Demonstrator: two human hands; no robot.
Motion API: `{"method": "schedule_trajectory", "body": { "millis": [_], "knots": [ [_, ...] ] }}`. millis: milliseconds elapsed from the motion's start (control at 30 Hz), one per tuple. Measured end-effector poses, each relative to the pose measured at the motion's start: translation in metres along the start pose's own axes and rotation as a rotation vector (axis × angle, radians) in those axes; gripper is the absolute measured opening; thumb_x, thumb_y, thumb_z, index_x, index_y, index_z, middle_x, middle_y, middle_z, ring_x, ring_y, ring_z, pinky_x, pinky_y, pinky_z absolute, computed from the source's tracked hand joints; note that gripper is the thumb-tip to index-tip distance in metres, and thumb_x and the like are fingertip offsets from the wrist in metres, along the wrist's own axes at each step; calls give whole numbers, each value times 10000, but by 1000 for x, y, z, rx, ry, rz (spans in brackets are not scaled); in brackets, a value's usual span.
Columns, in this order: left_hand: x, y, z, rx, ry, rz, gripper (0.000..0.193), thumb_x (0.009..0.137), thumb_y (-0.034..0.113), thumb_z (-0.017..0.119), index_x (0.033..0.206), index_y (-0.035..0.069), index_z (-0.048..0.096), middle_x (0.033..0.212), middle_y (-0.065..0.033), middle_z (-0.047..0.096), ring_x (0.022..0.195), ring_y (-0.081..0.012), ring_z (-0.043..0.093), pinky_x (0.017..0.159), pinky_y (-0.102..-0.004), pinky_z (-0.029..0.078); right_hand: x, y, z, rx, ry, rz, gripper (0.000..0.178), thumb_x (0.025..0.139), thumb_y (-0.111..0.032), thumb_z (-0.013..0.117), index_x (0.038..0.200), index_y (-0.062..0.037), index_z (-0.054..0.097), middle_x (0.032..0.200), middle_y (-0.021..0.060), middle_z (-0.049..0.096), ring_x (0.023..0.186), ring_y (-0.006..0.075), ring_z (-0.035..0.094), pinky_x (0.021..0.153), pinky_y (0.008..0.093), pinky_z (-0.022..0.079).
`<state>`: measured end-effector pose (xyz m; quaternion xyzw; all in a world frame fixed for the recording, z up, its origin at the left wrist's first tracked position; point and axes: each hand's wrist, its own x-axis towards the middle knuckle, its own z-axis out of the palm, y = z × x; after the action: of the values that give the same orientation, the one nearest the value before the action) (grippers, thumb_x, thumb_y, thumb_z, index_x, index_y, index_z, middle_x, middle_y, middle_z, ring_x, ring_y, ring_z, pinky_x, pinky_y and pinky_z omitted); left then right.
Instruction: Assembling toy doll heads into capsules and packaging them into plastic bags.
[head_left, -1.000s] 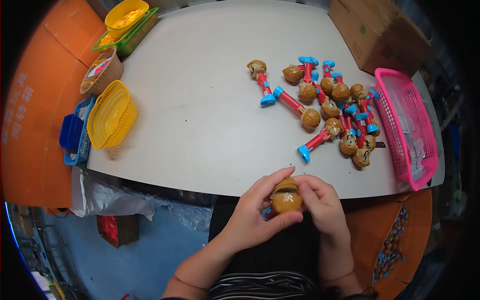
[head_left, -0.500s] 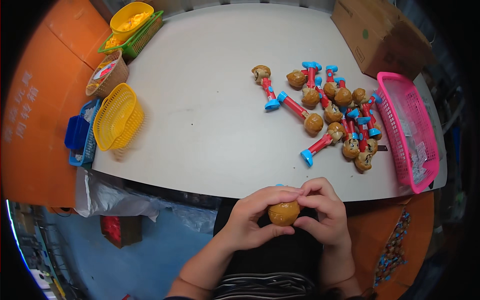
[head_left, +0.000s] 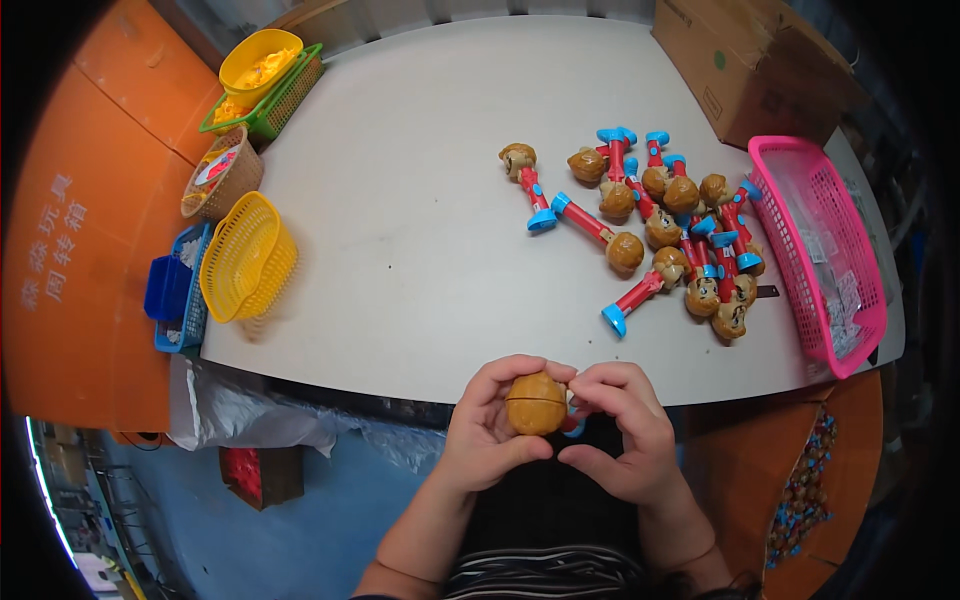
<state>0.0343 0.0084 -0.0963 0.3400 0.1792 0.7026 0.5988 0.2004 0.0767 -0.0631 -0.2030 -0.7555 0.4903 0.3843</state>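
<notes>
My left hand (head_left: 492,432) is wrapped round the brown, ball-like head of a toy figure (head_left: 536,405), which has a seam line across it. My right hand (head_left: 622,425) is curled at the head's right side, its fingertips against the toy and its thumb lower down. A bit of red and blue from the figure's body shows between the hands; the rest is hidden. Beyond them, on the table, lies a loose group of similar toy figures (head_left: 662,228) with brown hair, red bodies and blue feet.
A pink basket (head_left: 868,290) with small packets stands at the right, before a cardboard box (head_left: 735,75). Along the left edge are a yellow basket (head_left: 245,262), a blue basket (head_left: 190,325), a tan basket (head_left: 240,180) and a green basket (head_left: 290,100). An orange bin of parts (head_left: 850,465) is at lower right.
The toy's head has moved left and turned in my left hand, so its seam faces up more. My right fingers have shifted to its side. The view has tilted slightly.
</notes>
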Motion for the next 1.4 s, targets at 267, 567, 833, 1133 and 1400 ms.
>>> {"method": "schedule_trajectory", "body": {
  "millis": [267, 567, 833, 1133, 1400],
  "knots": [
    [1, 3, 21, 403, 165, 3, 683, 758, 19, 788, 1327, 9, 409, 1312, -216, 503, 1198, -291, 542, 980, -414, 508, -4, 9, 0, -98, 10, -20, 466, 753, -93, 792, 1153, 39, 591, 1155, 166, 537, 1009, 218, 589, 815, 302, 536],
    [2, 6, 37, 954, 77, 38, 689, 763, 14, 783, 1350, -32, 426, 1352, -185, 493, 1245, -258, 508, 1033, -361, 438, -12, 12, 6, -68, 140, 25, 477, 740, -86, 786, 1164, 27, 601, 1134, 165, 592, 981, 272, 621, 854, 333, 527],
    [3, 5, 45, 1032, 84, 92, 699, 758, 17, 786, 1357, -40, 432, 1332, -200, 528, 1241, -277, 533, 1022, -365, 450, -20, 20, 1, -18, 134, 24, 477, 726, -41, 752, 1167, 42, 592, 1146, 181, 587, 1014, 269, 608, 873, 323, 509],
    [3, -1, 58, 1298, 190, 123, 727, 730, 138, 835, 1337, -47, 480, 1266, -194, 593, 1088, -280, 641, 905, -320, 522, -31, 29, 12, -80, 276, -50, 585, 672, -84, 839, 1174, 62, 577, 1117, 188, 597, 971, 273, 624, 834, 328, 524],
    [2, 9, 61, 1132, 175, -1, 758, 742, 142, 828, 1363, -60, 443, 1263, -208, 589, 1117, -254, 626, 931, -332, 514, -35, 27, 8, 17, 227, 77, 644, 735, -61, 809, 1288, 66, 506, 1180, 181, 568, 1051, 236, 604, 893, 336, 519]
  ]
}}
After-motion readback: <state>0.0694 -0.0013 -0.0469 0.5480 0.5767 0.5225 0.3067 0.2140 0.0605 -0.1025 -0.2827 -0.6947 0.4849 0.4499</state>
